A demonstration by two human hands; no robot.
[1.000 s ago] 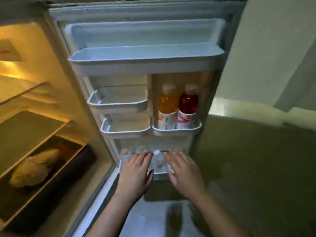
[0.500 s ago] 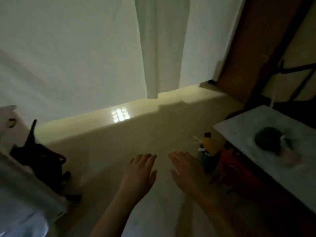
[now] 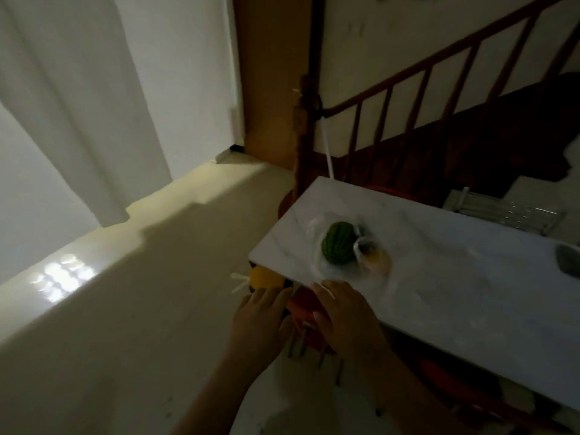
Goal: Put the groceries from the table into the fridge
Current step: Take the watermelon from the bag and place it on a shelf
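A white marble-look table (image 3: 455,296) fills the right side of the head view. On it lies a small green striped melon (image 3: 339,247) inside a clear plastic bag (image 3: 367,262) with something yellowish beside it. My left hand (image 3: 260,321) hangs open over the floor just off the table's near corner. My right hand (image 3: 345,312) is open too, fingers spread, at the table's near edge, a little short of the bag. Both hands hold nothing. The fridge is out of view.
Under the table's corner sit a yellow object (image 3: 266,277) and red items (image 3: 306,309). A wooden stair railing (image 3: 408,98) and post stand behind the table. A dark object (image 3: 568,262) lies at the table's right edge. White curtains (image 3: 94,105) hang at left over pale floor.
My view has swung from the open fridge door, past the wall and curtains, round to the table. Both empty hands have come away from the fridge door shelf and now hover by the table's edge.
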